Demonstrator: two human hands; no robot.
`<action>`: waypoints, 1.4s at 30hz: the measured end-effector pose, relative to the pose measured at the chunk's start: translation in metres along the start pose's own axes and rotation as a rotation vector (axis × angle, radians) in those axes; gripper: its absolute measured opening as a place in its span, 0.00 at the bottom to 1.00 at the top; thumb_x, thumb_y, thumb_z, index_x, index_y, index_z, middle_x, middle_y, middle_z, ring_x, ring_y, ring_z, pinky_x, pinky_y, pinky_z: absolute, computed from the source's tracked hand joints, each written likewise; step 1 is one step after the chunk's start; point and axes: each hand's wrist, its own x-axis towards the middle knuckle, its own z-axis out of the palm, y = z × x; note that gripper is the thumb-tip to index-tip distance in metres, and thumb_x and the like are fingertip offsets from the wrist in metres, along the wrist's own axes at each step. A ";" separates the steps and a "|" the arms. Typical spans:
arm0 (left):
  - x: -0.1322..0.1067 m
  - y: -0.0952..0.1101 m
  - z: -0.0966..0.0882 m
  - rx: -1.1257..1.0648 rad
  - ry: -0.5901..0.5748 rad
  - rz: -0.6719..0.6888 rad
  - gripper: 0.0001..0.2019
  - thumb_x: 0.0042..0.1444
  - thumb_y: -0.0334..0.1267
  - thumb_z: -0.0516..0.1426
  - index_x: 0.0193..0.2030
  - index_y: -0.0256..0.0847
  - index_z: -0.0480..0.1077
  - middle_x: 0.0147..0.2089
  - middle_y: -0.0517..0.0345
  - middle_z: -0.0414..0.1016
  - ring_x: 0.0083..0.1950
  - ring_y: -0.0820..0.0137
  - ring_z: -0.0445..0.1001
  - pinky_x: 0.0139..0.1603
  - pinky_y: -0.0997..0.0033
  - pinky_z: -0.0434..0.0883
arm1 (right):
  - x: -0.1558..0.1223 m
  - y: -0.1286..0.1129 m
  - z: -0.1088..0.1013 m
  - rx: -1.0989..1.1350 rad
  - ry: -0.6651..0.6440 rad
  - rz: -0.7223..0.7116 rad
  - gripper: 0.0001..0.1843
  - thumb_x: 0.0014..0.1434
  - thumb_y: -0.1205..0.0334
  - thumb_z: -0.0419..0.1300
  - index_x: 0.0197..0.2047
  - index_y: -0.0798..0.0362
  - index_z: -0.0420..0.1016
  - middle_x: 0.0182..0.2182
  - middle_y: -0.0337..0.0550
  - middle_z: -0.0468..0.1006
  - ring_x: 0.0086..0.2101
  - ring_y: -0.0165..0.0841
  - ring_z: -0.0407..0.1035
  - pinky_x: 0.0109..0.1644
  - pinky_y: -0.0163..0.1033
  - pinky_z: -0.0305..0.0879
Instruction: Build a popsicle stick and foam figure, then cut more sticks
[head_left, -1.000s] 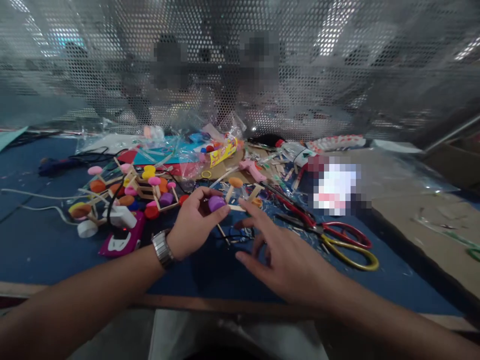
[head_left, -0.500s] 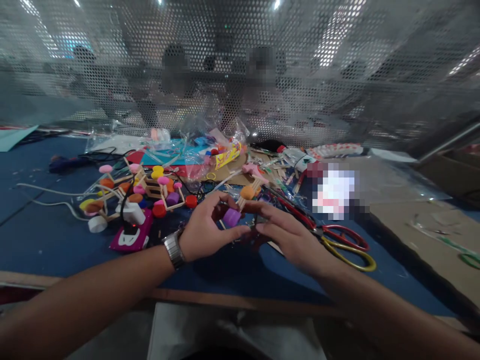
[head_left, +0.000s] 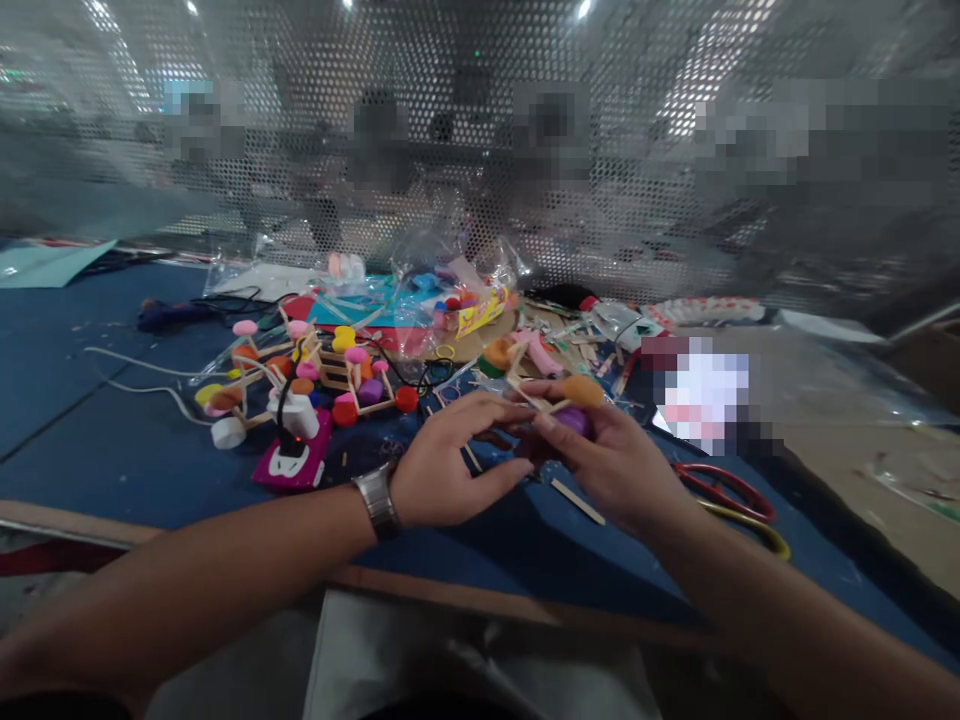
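Between my hands is a small craft-stick frame (head_left: 517,378) with coloured round caps on it. An orange cap (head_left: 582,392) and a purple cap (head_left: 576,421) sit at its right end; orange and green caps show at its far end. My right hand (head_left: 611,455) is closed around the right end, thumb against the sticks beside the purple cap. Curved fingers of my left hand (head_left: 454,455) reach the frame's left side, its thumb pointing right below; the exact contact is partly hidden. Below my right hand, a loose craft stick (head_left: 577,501) lies on the blue table (head_left: 480,550).
Stick frames with coloured caps (head_left: 337,365) stand at left, behind a magenta power socket (head_left: 296,455) with a white plug. Scissors with red and yellow handles (head_left: 739,510) lie right, near a lit, blurred screen (head_left: 705,390). Plastic bags and scraps lie before a perforated metal screen (head_left: 465,160).
The frame has turned: its purple cap has gone from my left hand's side to inside my right hand. The loose stick under my right hand shows more. The view has shifted slightly left.
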 end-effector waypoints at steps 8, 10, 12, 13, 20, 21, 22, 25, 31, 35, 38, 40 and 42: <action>-0.009 0.003 0.002 -0.108 -0.443 0.090 0.16 0.61 0.38 0.64 0.24 0.38 0.69 0.24 0.62 0.69 0.27 0.77 0.65 0.29 0.76 0.62 | 0.026 -0.013 0.004 -0.136 -0.128 -0.030 0.18 0.53 0.45 0.72 0.32 0.51 0.76 0.40 0.47 0.82 0.27 0.30 0.72 0.28 0.39 0.72; -0.011 0.003 0.004 -0.093 -0.554 0.116 0.17 0.61 0.37 0.65 0.23 0.39 0.68 0.24 0.63 0.68 0.27 0.76 0.65 0.28 0.75 0.61 | 0.033 -0.013 0.013 -0.238 -0.238 -0.031 0.18 0.54 0.46 0.70 0.27 0.52 0.75 0.40 0.49 0.82 0.27 0.30 0.73 0.30 0.40 0.73; -0.013 0.002 0.005 -0.083 -0.626 0.112 0.18 0.59 0.38 0.66 0.22 0.39 0.67 0.23 0.63 0.68 0.27 0.76 0.65 0.28 0.74 0.60 | 0.040 -0.010 0.026 -0.360 -0.325 -0.067 0.13 0.56 0.50 0.68 0.30 0.51 0.77 0.37 0.46 0.82 0.28 0.31 0.73 0.33 0.39 0.73; -0.014 0.002 0.006 -0.082 -0.652 0.101 0.18 0.59 0.38 0.67 0.22 0.40 0.66 0.23 0.63 0.68 0.27 0.76 0.65 0.27 0.74 0.60 | 0.043 -0.008 0.033 -0.425 -0.349 -0.098 0.10 0.56 0.53 0.67 0.33 0.51 0.78 0.34 0.43 0.82 0.28 0.31 0.73 0.33 0.39 0.72; -0.015 0.000 0.009 -0.098 -0.720 0.079 0.18 0.60 0.41 0.66 0.23 0.41 0.67 0.24 0.62 0.70 0.27 0.75 0.65 0.26 0.72 0.60 | 0.061 0.005 0.081 -0.619 -0.401 -0.258 0.08 0.54 0.66 0.66 0.40 0.51 0.82 0.31 0.35 0.82 0.31 0.30 0.72 0.38 0.35 0.66; -0.016 -0.001 0.009 -0.102 -0.723 0.083 0.18 0.60 0.41 0.66 0.23 0.40 0.67 0.24 0.62 0.70 0.27 0.75 0.66 0.26 0.72 0.60 | 0.062 0.006 0.085 -0.635 -0.408 -0.272 0.08 0.54 0.67 0.65 0.39 0.52 0.82 0.31 0.36 0.82 0.31 0.30 0.72 0.38 0.34 0.65; -0.016 -0.001 0.009 -0.107 -0.726 0.085 0.18 0.61 0.42 0.66 0.23 0.41 0.67 0.24 0.62 0.70 0.27 0.74 0.66 0.26 0.72 0.59 | 0.062 0.007 0.089 -0.653 -0.414 -0.286 0.07 0.54 0.67 0.65 0.38 0.52 0.82 0.30 0.36 0.81 0.31 0.30 0.72 0.38 0.34 0.64; -0.016 -0.001 0.009 -0.125 -0.732 0.077 0.19 0.62 0.45 0.65 0.24 0.41 0.67 0.24 0.61 0.71 0.27 0.74 0.66 0.26 0.72 0.60 | 0.063 0.011 0.095 -0.700 -0.425 -0.319 0.05 0.54 0.68 0.65 0.35 0.52 0.82 0.27 0.35 0.79 0.29 0.29 0.69 0.36 0.34 0.61; -0.018 -0.004 0.010 -0.136 -0.738 0.074 0.21 0.64 0.51 0.62 0.25 0.40 0.69 0.24 0.61 0.72 0.27 0.74 0.66 0.26 0.72 0.60 | 0.065 0.019 0.092 -0.764 -0.414 -0.350 0.04 0.53 0.67 0.66 0.34 0.50 0.82 0.28 0.37 0.81 0.31 0.32 0.70 0.39 0.37 0.62; -0.019 -0.005 0.010 -0.117 -0.747 0.047 0.21 0.63 0.53 0.62 0.26 0.40 0.70 0.24 0.62 0.71 0.26 0.74 0.67 0.25 0.72 0.59 | 0.065 0.016 0.088 -0.786 -0.448 -0.363 0.04 0.56 0.65 0.68 0.37 0.50 0.84 0.34 0.41 0.85 0.37 0.36 0.74 0.44 0.40 0.65; -0.018 -0.004 0.009 -0.087 -0.780 0.001 0.21 0.62 0.55 0.63 0.26 0.41 0.71 0.24 0.62 0.71 0.26 0.74 0.67 0.26 0.72 0.60 | 0.066 0.012 0.087 -0.781 -0.476 -0.357 0.04 0.57 0.64 0.68 0.37 0.49 0.83 0.36 0.41 0.85 0.37 0.36 0.76 0.44 0.40 0.67; -0.017 -0.003 0.009 -0.074 -0.793 -0.017 0.20 0.62 0.55 0.63 0.27 0.42 0.72 0.24 0.63 0.71 0.27 0.74 0.68 0.26 0.72 0.60 | 0.067 0.009 0.084 -0.776 -0.482 -0.355 0.05 0.56 0.64 0.69 0.38 0.49 0.83 0.38 0.41 0.85 0.38 0.36 0.76 0.44 0.40 0.67; -0.017 -0.003 0.008 -0.066 -0.790 -0.023 0.19 0.61 0.54 0.64 0.27 0.42 0.72 0.24 0.63 0.72 0.27 0.74 0.68 0.25 0.72 0.60 | 0.067 0.007 0.080 -0.778 -0.482 -0.353 0.08 0.54 0.64 0.70 0.40 0.49 0.82 0.39 0.41 0.85 0.38 0.36 0.76 0.44 0.39 0.68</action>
